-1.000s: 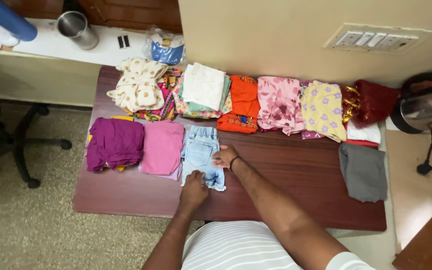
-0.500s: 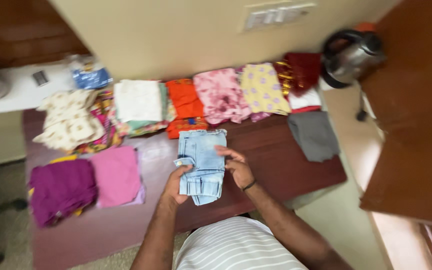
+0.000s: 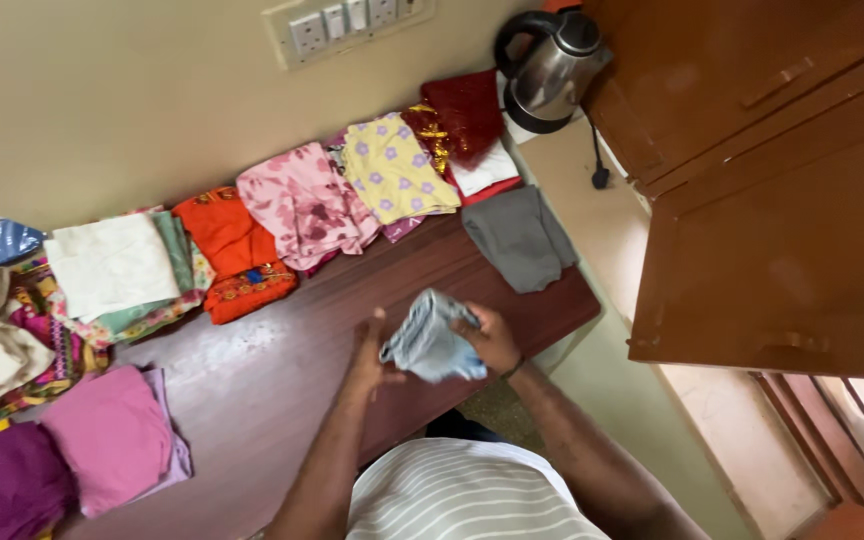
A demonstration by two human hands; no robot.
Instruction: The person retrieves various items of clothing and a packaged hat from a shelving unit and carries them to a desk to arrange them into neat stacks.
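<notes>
A small pair of light blue denim shorts (image 3: 430,342), bunched up, hangs above the front of the dark wooden table (image 3: 282,370). My right hand (image 3: 492,338) grips the shorts from the right side. My left hand (image 3: 370,350) is flat against their left edge, fingers pointing up. Folded clothes line the back of the table: a white piece (image 3: 110,265), an orange one (image 3: 230,245), a pink flowered one (image 3: 302,205), a yellow one with purple flowers (image 3: 392,168) and a dark red one (image 3: 464,112). A grey folded garment (image 3: 518,238) lies at the table's right end.
A steel electric kettle (image 3: 550,68) stands at the back right corner, below a wall switch panel (image 3: 347,22). A brown wooden cabinet (image 3: 772,190) fills the right side. Pink (image 3: 110,435) and purple (image 3: 2,485) folded pieces lie at the front left.
Both hands lifted the denim shorts off the table and carried them right, bunching them up. My head turned right, so the cabinet came into view.
</notes>
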